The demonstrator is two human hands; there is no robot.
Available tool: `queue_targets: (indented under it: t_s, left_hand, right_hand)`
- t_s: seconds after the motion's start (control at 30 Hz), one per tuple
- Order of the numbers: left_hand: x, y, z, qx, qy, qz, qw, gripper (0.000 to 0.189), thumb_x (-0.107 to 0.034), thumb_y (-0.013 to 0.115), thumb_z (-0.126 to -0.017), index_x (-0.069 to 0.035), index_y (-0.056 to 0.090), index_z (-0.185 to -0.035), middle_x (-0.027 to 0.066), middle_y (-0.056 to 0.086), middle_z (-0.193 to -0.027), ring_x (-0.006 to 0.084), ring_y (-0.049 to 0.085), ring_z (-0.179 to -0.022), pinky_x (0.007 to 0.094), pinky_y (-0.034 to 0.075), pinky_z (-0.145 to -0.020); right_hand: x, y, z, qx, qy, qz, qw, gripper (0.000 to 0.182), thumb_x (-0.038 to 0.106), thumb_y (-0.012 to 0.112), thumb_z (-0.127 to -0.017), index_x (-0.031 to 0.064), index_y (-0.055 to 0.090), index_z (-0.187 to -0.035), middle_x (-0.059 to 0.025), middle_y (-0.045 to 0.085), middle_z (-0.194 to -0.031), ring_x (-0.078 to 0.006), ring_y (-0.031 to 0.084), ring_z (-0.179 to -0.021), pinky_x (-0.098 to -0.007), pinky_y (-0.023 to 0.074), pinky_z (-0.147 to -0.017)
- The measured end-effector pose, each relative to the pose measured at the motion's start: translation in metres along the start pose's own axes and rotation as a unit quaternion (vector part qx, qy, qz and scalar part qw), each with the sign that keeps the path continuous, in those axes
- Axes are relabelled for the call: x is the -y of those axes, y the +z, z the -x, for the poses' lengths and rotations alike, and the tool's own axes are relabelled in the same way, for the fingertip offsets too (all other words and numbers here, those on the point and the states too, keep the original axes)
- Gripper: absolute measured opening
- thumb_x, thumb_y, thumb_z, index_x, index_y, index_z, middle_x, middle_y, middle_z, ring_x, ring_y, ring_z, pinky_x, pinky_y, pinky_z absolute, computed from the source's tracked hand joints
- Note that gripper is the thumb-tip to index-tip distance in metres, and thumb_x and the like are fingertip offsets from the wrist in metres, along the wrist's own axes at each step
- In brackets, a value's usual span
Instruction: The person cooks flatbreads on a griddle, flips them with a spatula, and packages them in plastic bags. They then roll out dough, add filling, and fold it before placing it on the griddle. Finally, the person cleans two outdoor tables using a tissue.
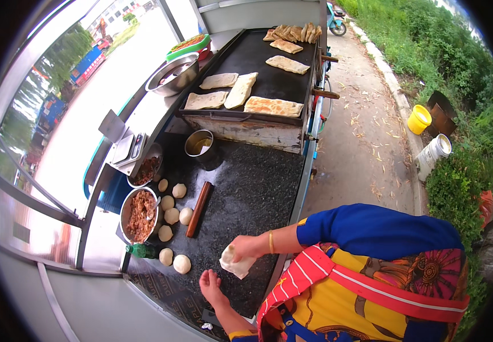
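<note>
My right hand (243,249), with a bangle at the wrist, grips a floppy piece of pale dough (238,266) above the dark speckled countertop (250,188). Just below and left of it is my left hand (211,285), fingers loosely curled, with nothing visible in it. Several round dough balls (182,264) lie on the counter to the left. A wooden rolling pin (198,209) rests beside them. Next to the balls stands a metal bowl of meat filling (140,215) with a spoon in it.
Flat breads (274,106) lie on a black griddle (268,85) beyond the counter. Before it stands a metal pot of oil (198,143). At the left are a second filling bowl (146,171), a digital scale (130,149) and a green bottle (141,251). A steel basin (174,76) sits farther back.
</note>
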State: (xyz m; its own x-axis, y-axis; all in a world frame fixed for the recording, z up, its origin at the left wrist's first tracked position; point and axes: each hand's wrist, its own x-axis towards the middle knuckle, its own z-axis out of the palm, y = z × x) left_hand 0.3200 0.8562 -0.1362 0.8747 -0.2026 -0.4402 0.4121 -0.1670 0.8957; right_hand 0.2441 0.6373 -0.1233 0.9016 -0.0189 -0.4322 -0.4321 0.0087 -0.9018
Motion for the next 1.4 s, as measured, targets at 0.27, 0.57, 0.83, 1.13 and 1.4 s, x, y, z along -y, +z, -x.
queue_targets:
  t_s: [0.27,0.57,0.83,1.13,1.4]
  left_hand:
    - [0.001,0.046,0.063,0.355,-0.031,0.53,0.769,0.085,-0.048,0.065,-0.088,0.001,0.027,-0.146,0.0184,0.037,-0.147,0.0321,0.042,-0.131,0.0469,0.037,-0.107]
    - [-0.141,0.161,0.115,0.229,0.055,0.023,0.972,0.047,-0.002,0.069,-0.084,0.008,0.054,-0.127,0.0123,0.064,-0.113,0.0185,0.063,-0.099,0.0303,0.05,-0.089]
    - [-0.22,0.234,0.135,0.25,-0.096,-0.366,0.891,0.063,-0.028,0.066,-0.091,0.002,0.041,-0.141,0.0236,0.048,-0.139,0.0257,0.044,-0.133,0.0373,0.033,-0.109]
    - [-0.274,0.335,0.122,0.176,0.004,-0.238,0.955,0.042,-0.005,0.076,-0.077,0.006,0.063,-0.115,0.0114,0.067,-0.105,0.0161,0.063,-0.094,0.0304,0.05,-0.088]
    - [-0.331,0.434,0.085,0.324,0.035,-0.1,0.94,0.065,-0.025,0.082,-0.074,0.008,0.054,-0.122,0.0193,0.064,-0.111,0.0259,0.066,-0.098,0.0372,0.054,-0.087]
  right_hand:
    - [0.096,-0.044,0.075,0.125,-0.028,-0.089,0.988,0.033,0.004,0.069,-0.077,0.0024,0.065,-0.11,-0.0063,0.068,-0.095,-0.0152,0.065,-0.086,-0.032,0.0535,-0.075]
    - [0.047,-0.173,0.103,-0.145,-0.211,0.144,0.956,0.053,0.009,0.068,-0.077,0.0021,0.055,-0.128,-0.0168,0.067,-0.102,-0.0291,0.066,-0.094,-0.0368,0.0506,-0.084]
    - [0.082,-0.417,0.117,-0.15,-0.169,0.548,0.805,0.051,0.036,0.048,-0.097,0.0169,0.04,-0.143,-0.0111,0.029,-0.154,-0.034,0.021,-0.144,-0.0492,0.0227,-0.115]
    - [0.05,-0.545,0.117,-0.157,-0.258,0.62,0.724,0.054,0.029,0.058,-0.09,0.0149,0.045,-0.14,-0.0129,0.044,-0.143,-0.0329,0.039,-0.134,-0.0415,0.0374,-0.103]
    - [0.08,-0.514,0.156,0.002,-0.261,-0.121,0.958,0.08,0.022,0.076,-0.081,0.009,0.033,-0.148,-0.0135,0.044,-0.144,-0.022,0.041,-0.134,-0.0383,0.0351,-0.109]
